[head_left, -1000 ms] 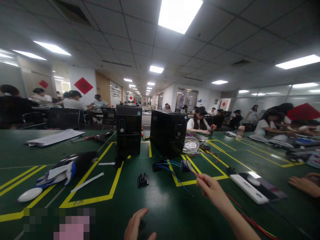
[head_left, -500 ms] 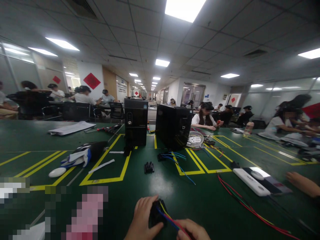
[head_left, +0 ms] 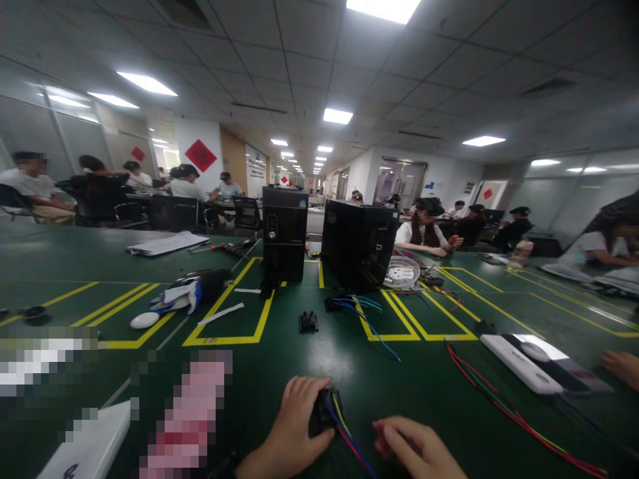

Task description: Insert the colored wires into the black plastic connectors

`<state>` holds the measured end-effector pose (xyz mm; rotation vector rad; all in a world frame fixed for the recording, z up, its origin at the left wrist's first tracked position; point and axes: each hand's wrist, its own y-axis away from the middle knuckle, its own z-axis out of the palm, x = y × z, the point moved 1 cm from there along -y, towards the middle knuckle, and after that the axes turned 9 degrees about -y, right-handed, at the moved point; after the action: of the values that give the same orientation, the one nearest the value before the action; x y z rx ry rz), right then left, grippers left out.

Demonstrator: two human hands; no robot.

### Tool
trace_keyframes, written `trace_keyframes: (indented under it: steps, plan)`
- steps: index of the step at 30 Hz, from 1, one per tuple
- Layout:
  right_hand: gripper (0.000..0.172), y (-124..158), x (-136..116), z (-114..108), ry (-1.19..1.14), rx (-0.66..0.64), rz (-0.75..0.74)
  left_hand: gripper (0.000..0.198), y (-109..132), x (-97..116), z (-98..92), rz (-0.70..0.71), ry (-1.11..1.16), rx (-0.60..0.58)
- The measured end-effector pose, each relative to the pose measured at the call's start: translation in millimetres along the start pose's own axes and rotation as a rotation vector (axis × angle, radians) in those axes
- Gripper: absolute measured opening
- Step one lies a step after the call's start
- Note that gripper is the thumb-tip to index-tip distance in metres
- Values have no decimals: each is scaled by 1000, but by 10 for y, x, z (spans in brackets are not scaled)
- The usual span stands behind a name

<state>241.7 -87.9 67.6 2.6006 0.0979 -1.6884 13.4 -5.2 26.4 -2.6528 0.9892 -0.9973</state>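
My left hand (head_left: 294, 422) is closed round a small black connector (head_left: 324, 412) at the near edge of the green table (head_left: 429, 392). Coloured wires (head_left: 349, 439), blue, yellow and red, run from the connector toward my right hand (head_left: 414, 446). The right hand lies just right of the wires with its fingers curled, and I cannot see anything held in it. A second black connector (head_left: 308, 322) lies on the table further out. A bundle of blue wires (head_left: 362, 309) sits beyond it, in front of two black computer towers (head_left: 284, 233).
A white power strip (head_left: 519, 362) and red-green wires (head_left: 499, 399) lie at the right, near another person's hand (head_left: 622, 366). Gloves (head_left: 180, 296), a white mouse (head_left: 144, 320), papers (head_left: 167, 243) and a small fan (head_left: 403, 271) are further off. Yellow tape marks the table. Several people sit at other tables.
My right hand drew back from the far wires to the near edge. My left hand closed on the black connector, and the camera view shifted left and down.
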Motion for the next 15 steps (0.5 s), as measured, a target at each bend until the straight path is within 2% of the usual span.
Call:
trace_keyframes:
  steps: [4,10,15]
  plan:
    - [39,-395,-57,260,64,-148,22,58,-18,-45,39,30,-8,-28]
    - [18,-580,34,443,145,-101,38,42,-67,-43,65,27,-16,29]
    - [13,-625,52,496,116,-84,76,44,-66,-32,71,-3,17,34]
